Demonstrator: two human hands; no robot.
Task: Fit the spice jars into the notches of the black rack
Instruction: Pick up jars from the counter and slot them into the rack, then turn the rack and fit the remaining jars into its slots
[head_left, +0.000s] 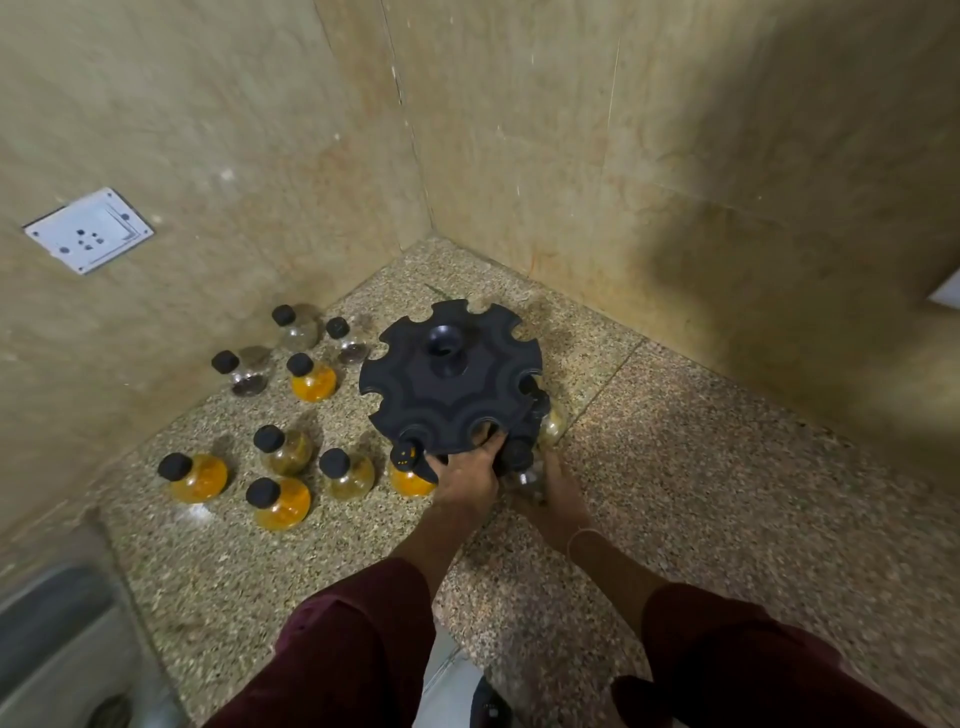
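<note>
Black rack (451, 395): centre of frame
Left hand (467, 467): grips rack's lower rim
Right hand (558, 491): holds black-capped spice jar (521, 460)

Dark maroon sleeves (358, 639), forearms left bare, plus a thin pale thread band (583, 535) behind the right hand (558, 491).

The rack (451, 387) is black, jars' caps (268, 438) are black, several jars (312, 382) hold yellow-orange powder, the desk (675, 467) is speckled beige-brown, sleeves (358, 639) are maroon.
</note>
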